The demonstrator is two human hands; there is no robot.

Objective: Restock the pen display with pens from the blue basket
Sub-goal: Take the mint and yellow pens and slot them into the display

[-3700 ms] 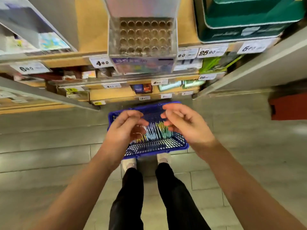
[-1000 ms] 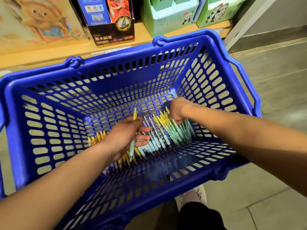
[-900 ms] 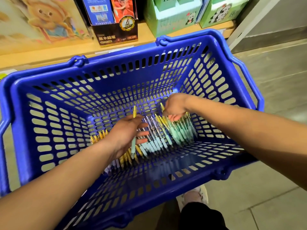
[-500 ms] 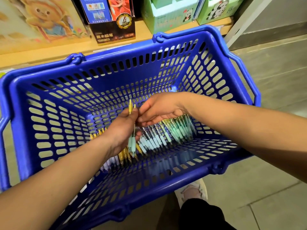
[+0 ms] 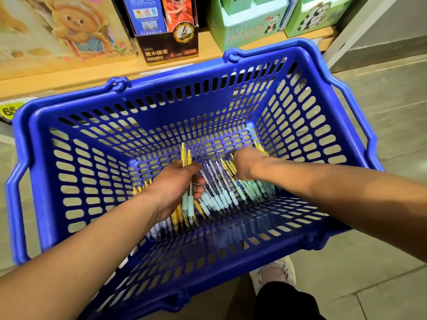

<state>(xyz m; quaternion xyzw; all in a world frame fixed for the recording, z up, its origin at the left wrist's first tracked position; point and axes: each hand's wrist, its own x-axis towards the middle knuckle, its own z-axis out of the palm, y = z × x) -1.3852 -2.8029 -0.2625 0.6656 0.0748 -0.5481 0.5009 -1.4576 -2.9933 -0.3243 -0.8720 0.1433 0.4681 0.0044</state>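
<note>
The blue basket (image 5: 147, 105) sits on the floor in front of a low shelf, with both my hands inside it. Several pens (image 5: 221, 197) lie in a row on its bottom, with yellow, white and mint-green grips. My left hand (image 5: 175, 181) grips two pens (image 5: 188, 199) with yellow tops and mint grips, held upright in its fingers. My right hand (image 5: 242, 163) reaches down into the right end of the pile, fingers curled under and mostly hidden, closing on a yellow pen (image 5: 260, 147) that pokes out behind it. The pen display is out of view.
Behind the basket a wooden shelf (image 5: 57, 77) holds a cartoon bear box (image 5: 69, 31), a dark pencil box (image 5: 168, 49) and green panda boxes (image 5: 249, 26). My shoe (image 5: 275, 273) shows below the basket on the grey tiled floor (image 5: 381, 107).
I have crouched from the display down to the basket. My right hand passed a pen to the left hand half a second ago, then went back to the right end of the pile.
</note>
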